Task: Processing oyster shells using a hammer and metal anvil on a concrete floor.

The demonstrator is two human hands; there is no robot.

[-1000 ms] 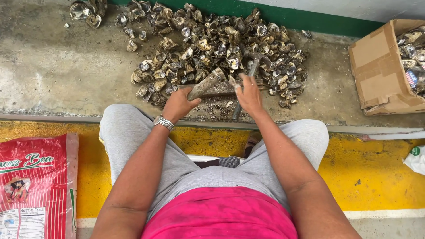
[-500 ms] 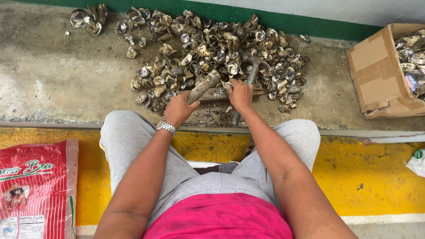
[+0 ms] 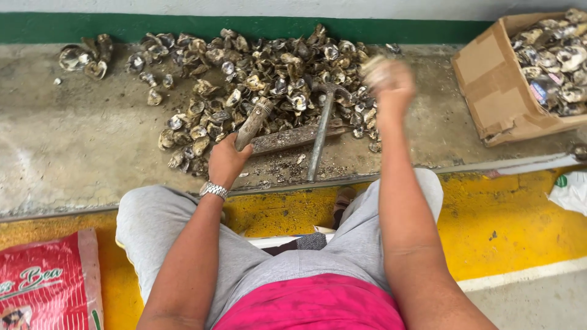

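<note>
I sit facing a concrete ledge (image 3: 79, 146) with a heap of opened oyster shells (image 3: 263, 67). My left hand (image 3: 225, 160), with a metal wristwatch (image 3: 213, 190), grips a long, rough, crusted oyster (image 3: 254, 122) that rests tilted on a worn wooden board (image 3: 293, 137). My right hand (image 3: 388, 78) is raised and blurred over the right side of the heap, closed around a pale oyster shell (image 3: 374, 66). A metal hammer (image 3: 323, 125) lies across the board between my hands, its handle pointing toward me, untouched.
An open cardboard box (image 3: 489, 85) full of oysters stands at the far right. A red printed sack (image 3: 43, 284) lies at lower left on the yellow painted floor (image 3: 513, 226). A few shells (image 3: 82, 55) lie apart at top left. A green-striped wall runs behind.
My right hand has left the board beside the hammer and swung up and to the right with a shell in it. My left hand has stayed on the long oyster.
</note>
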